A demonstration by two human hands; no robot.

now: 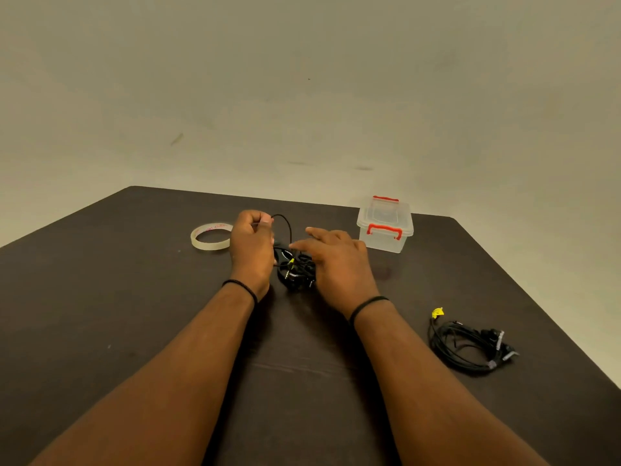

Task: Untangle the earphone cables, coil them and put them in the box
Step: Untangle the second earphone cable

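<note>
A tangled bunch of black earphone cables [295, 269] lies on the dark table between my hands. My left hand [252, 245] pinches one strand of it, and that strand arcs up from my fingers and down into the bunch. My right hand [332, 260] rests over the right side of the bunch with its fingers stretched out toward the left. A second bundle of black earphone cables [470, 344] with a yellow tag lies at the right, apart from both hands. The clear plastic box [384, 225] with red latches stands behind my right hand, lid closed.
A roll of clear tape [211, 236] lies flat to the left of my left hand. The dark table [134, 297] ends at a far edge just behind the box and at a slanting right edge past the second bundle.
</note>
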